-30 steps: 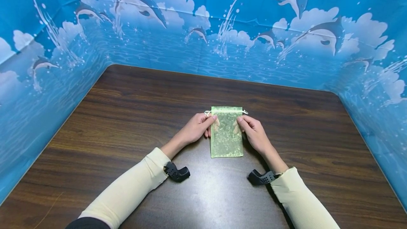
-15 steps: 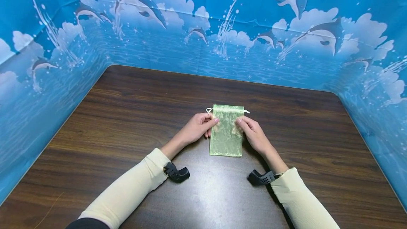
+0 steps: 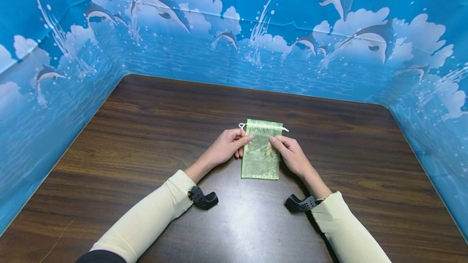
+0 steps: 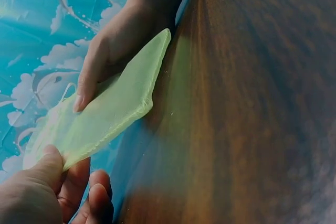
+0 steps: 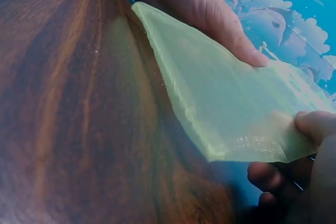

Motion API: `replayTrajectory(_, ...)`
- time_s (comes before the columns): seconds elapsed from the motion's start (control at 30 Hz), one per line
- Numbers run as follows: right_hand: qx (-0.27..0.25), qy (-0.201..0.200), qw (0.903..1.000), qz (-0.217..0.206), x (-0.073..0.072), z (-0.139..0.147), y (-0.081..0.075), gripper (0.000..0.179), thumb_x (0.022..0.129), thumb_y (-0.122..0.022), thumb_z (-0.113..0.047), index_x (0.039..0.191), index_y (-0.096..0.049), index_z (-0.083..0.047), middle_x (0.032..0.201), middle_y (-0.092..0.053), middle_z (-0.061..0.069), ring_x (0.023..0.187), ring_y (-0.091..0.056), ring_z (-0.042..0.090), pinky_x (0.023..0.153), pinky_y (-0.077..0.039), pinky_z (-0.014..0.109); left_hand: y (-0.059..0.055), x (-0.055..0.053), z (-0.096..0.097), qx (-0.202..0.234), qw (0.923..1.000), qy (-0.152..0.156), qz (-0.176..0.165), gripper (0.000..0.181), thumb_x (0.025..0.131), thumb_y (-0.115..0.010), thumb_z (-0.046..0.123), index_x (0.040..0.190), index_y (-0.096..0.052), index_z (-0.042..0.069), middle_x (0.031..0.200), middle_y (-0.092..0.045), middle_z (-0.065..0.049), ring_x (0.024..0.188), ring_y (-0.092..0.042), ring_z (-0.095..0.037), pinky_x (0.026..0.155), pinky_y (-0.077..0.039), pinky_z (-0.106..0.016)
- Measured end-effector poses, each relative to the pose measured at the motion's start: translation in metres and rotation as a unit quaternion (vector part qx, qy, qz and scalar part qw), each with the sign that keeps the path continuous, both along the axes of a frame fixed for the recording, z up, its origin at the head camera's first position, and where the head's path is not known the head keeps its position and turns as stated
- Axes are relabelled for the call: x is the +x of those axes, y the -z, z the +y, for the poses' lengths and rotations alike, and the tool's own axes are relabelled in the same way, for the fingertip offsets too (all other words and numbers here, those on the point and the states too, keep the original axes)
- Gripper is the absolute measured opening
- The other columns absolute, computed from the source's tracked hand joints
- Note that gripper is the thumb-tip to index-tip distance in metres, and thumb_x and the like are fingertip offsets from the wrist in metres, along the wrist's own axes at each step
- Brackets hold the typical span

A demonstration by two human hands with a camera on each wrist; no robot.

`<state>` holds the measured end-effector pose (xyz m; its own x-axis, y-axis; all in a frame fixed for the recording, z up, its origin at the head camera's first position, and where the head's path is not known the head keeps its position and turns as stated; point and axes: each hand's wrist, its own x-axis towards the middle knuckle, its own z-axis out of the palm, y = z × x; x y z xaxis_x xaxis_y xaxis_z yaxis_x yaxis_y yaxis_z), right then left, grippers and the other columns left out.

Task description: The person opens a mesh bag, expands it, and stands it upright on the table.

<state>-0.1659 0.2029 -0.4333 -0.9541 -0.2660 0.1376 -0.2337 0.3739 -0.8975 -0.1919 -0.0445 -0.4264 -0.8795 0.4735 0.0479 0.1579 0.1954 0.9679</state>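
A sheer light-green drawstring pouch is held up between both hands above the table, its white cord near the top edge and a loop poking out at each side. My left hand pinches the pouch's left edge, thumb in front and fingers behind. On the opposite edge my right hand pinches it the same way, and some fingers show faintly through the fabric. In the left wrist view the pouch looks flat and thin, its lower edge apart from the tabletop. The right wrist view shows the pouch between both thumbs.
The dark wood-grain table spreads out on all sides beneath the hands. A blue dolphin-print cloth stands along its back and sides. Black wrist mounts sit by the cream sleeves.
The pouch has shifted slightly up and right at its top and now tilts a little. My right thumb has slid slightly inward on it. Both hands stay nearly in place.
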Motion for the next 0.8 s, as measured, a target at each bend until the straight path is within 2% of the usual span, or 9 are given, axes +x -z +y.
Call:
replayTrajectory(0.13, -0.009, -0.006, 0.9999, 0.002, -0.0005, 0.0005, 0.0000, 0.038, 0.111, -0.050, -0.024, 0.087, -0.070, -0.003, 0.081, -0.064, 0.008, 0.074, -0.056, 0.011, 0.072, -0.048, 0.025, -0.0004, 0.0003, -0.0001, -0.002, 1.0000, -0.001, 0.000, 0.028, 0.106, -0.062, 0.030, 0.087, -0.064, 0.009, 0.064, -0.063, -0.008, 0.054, -0.055, -0.015, 0.053, -0.050, -0.025)
replayTrajectory(0.3, -0.017, -0.010, 0.9998, 0.010, -0.0011, -0.0001, -0.0001, 0.039, 0.112, -0.049, -0.022, 0.085, -0.069, -0.002, 0.081, -0.066, 0.006, 0.072, -0.057, 0.011, 0.070, -0.048, 0.025, 0.0001, -0.0001, 0.0000, -0.001, 1.0000, 0.001, 0.003, 0.027, 0.107, -0.061, 0.029, 0.090, -0.065, 0.009, 0.064, -0.062, -0.008, 0.054, -0.055, -0.014, 0.053, -0.050, -0.025)
replayTrajectory(0.57, -0.033, -0.007, 0.9991, 0.027, -0.0020, -0.0001, -0.0011, 0.034, 0.110, -0.052, -0.017, 0.083, -0.066, -0.002, 0.074, -0.061, 0.001, 0.068, -0.052, 0.010, 0.065, -0.044, 0.025, 0.0003, -0.0011, 0.0003, 0.012, 0.9999, 0.006, -0.004, 0.024, 0.108, -0.060, 0.027, 0.096, -0.066, 0.007, 0.064, -0.061, -0.008, 0.055, -0.055, -0.014, 0.053, -0.050, -0.025)
replayTrajectory(0.8, -0.027, 0.012, 0.9994, 0.017, -0.0002, -0.0008, -0.0003, 0.037, 0.110, -0.053, -0.021, 0.080, -0.058, -0.001, 0.068, -0.044, 0.001, 0.063, -0.043, 0.009, 0.059, -0.038, 0.024, 0.0023, -0.0020, 0.0002, 0.010, 0.9998, 0.016, -0.002, 0.024, 0.107, -0.060, 0.026, 0.095, -0.067, 0.007, 0.065, -0.061, -0.007, 0.056, -0.055, -0.015, 0.054, -0.050, -0.025)
